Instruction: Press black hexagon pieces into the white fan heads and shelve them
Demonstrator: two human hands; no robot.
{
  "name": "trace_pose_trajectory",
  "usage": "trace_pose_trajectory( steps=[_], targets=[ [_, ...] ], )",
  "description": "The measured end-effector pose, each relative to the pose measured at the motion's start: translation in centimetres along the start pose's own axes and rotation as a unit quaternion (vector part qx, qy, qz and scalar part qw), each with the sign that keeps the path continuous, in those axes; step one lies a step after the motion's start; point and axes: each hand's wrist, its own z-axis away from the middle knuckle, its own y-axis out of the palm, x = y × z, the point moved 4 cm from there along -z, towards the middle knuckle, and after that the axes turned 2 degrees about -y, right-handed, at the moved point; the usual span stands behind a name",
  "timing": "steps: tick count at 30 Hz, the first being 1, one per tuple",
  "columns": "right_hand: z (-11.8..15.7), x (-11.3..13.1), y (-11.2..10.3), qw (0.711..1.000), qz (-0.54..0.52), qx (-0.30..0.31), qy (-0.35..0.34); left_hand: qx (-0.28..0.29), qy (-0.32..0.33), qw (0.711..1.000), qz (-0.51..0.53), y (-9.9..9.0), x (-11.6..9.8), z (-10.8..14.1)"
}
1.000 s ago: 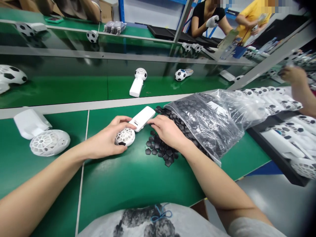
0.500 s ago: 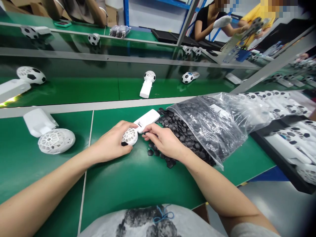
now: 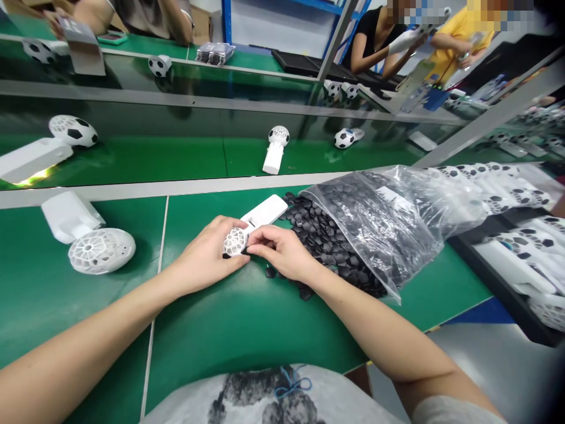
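Note:
My left hand (image 3: 206,257) is shut around a white handheld fan, gripping its football-shaped lattice head (image 3: 235,242). The fan's flat white handle (image 3: 265,211) points up and right, away from my palm. My right hand (image 3: 279,252) pinches at the side of that head, and its fingertips hide whatever lies between them. Just beyond it spreads a pile of small black pentagon patches (image 3: 311,227), spilling from a clear plastic bag (image 3: 379,227) full of the same patches.
A second white fan with a lattice head (image 3: 101,251) lies left on the green workbench (image 3: 88,330). A black tray of white fans (image 3: 507,253) stands right. Finished fans sit on a green shelf beyond a grey rail (image 3: 176,185). Co-workers sit further back.
My right hand has moved left from the black patches to the lattice head. The fan has shifted slightly, and both hands now sit closer together.

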Motion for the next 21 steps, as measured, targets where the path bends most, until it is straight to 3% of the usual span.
trace_pose_trajectory(
  steps=[6,10,14,18,21],
  targets=[
    [-0.7,-0.1,-0.2,0.999,0.026,-0.033,-0.027,-0.023,0.014,1.000,0.011,0.3,-0.1,0.1],
    [-1.0,-0.6,-0.8,0.995,0.075,-0.067,0.011,-0.051,0.029,0.998,0.001,0.3,-0.3,0.4],
    [-0.9,0.1,-1.6,0.989,0.137,-0.061,-0.012,-0.079,0.053,0.994,-0.046,-0.4,-0.8,-1.7],
    [0.1,0.8,-2.6,0.972,0.224,-0.056,-0.046,-0.137,-0.017,0.990,-0.033,-4.0,0.1,-5.7],
    [1.0,0.9,-2.8,0.958,0.286,0.013,-0.020,-0.190,-0.030,0.981,-0.016,-8.4,0.9,-5.6]
  ],
)
